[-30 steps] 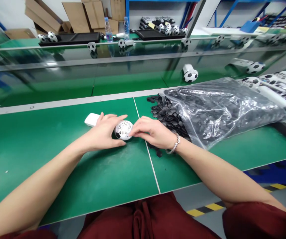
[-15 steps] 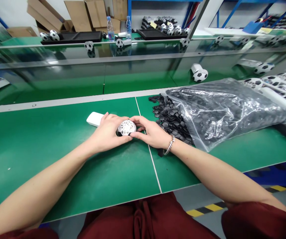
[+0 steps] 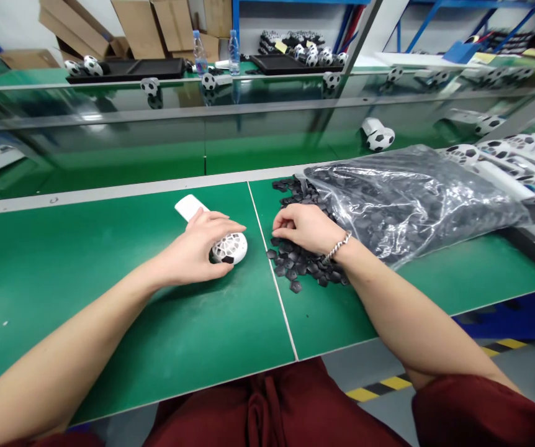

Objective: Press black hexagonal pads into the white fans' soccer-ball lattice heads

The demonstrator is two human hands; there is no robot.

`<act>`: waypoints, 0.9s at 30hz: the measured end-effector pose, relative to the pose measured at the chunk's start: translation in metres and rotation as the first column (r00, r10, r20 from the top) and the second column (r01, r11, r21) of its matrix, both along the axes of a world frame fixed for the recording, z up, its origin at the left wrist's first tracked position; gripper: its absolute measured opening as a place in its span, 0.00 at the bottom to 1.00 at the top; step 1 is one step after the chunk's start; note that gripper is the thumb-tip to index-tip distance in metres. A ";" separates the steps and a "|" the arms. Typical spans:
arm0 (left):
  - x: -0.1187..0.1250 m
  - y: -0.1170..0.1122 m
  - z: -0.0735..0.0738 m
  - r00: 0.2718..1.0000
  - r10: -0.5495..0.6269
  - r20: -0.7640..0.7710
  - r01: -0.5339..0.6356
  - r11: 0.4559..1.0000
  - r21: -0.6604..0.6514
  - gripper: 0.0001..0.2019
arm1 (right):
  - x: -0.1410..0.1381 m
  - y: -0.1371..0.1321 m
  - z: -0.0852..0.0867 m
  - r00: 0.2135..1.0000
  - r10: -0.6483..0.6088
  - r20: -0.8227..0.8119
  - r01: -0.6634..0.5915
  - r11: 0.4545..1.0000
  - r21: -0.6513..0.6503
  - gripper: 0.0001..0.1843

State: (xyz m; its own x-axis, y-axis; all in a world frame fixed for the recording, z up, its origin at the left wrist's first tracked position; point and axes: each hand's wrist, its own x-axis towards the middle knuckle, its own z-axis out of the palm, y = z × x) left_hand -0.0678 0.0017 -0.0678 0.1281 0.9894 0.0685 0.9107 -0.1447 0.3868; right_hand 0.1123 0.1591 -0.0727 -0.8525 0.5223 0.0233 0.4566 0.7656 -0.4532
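From the head camera, the left hand point(image 3: 192, 253) sits over a white lattice ball point(image 3: 229, 248) on the green bench point(image 3: 85, 239), just left of the bench's white seam point(image 3: 273, 279). Its fingers point(image 3: 223, 222) lie close together and reach across the top of the ball, while the palm side wraps its left flank. Black patches show through the ball's openings. A white handle point(image 3: 190, 207) lies just behind the hand, and its near end is hidden, so I cannot tell whether it touches the ball.

The right hand point(image 3: 305, 228) rests on a heap of black pieces point(image 3: 301, 266) right of the seam, with a chain bracelet point(image 3: 337, 246) on its wrist. Its fingers point(image 3: 282, 218) are curled and pressed together, tips down among the pieces; whether they pinch one, I cannot tell. The heap spills from a clear plastic bag point(image 3: 411, 205) filled with more of them.

White shells point(image 3: 519, 167) lie in rows at the right edge. Black-and-white balls point(image 3: 379, 139) sit on the bench beyond, toward the upper right.
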 end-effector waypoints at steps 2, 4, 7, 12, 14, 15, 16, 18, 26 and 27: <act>0.002 -0.001 0.000 1.000 0.022 -0.016 -0.023 1.000 -0.007 0.26 | 0.000 -0.001 -0.002 0.994 0.041 0.098 -0.041 0.999 0.000 0.02; 0.006 -0.001 -0.003 0.989 0.145 -0.028 -0.144 0.989 0.011 0.31 | -0.001 -0.006 -0.002 0.983 0.076 0.165 -0.081 0.996 0.027 0.04; 0.013 -0.001 -0.010 0.961 0.278 0.004 -0.278 0.959 0.050 0.34 | -0.001 -0.019 0.000 0.960 0.124 0.250 -0.171 0.969 0.179 0.05; 0.019 0.000 -0.013 0.977 0.181 0.117 -0.188 0.980 0.059 0.27 | 0.001 -0.043 0.004 0.917 0.158 0.366 -0.311 0.859 0.408 0.09; 0.019 0.000 -0.011 0.980 0.124 0.153 -0.133 0.990 0.049 0.28 | 0.001 -0.044 0.003 0.915 0.164 0.369 -0.323 0.847 0.422 0.10; 0.019 0.000 -0.010 0.981 0.100 0.166 -0.107 0.993 0.039 0.28 | 0.001 -0.043 0.002 0.919 0.163 0.359 -0.316 0.850 0.422 0.10; 0.019 0.000 -0.009 0.981 0.079 0.176 -0.085 0.996 0.026 0.28 | 0.000 -0.040 0.001 0.930 0.162 0.331 -0.298 0.860 0.415 0.10; 0.019 -0.001 -0.007 0.979 0.057 0.193 -0.058 0.998 -0.001 0.28 | 0.000 -0.035 0.001 0.964 0.162 0.211 -0.229 0.909 0.349 0.09; 0.016 -0.001 -0.007 0.970 0.039 0.242 -0.031 0.999 -0.034 0.27 | -0.005 -0.038 0.003 0.903 0.285 -0.323 -0.335 0.936 -0.111 0.01; 0.016 -0.001 -0.007 0.968 0.042 0.247 -0.035 0.999 -0.032 0.27 | -0.006 -0.039 0.001 0.885 0.317 -0.341 -0.367 0.926 -0.091 0.02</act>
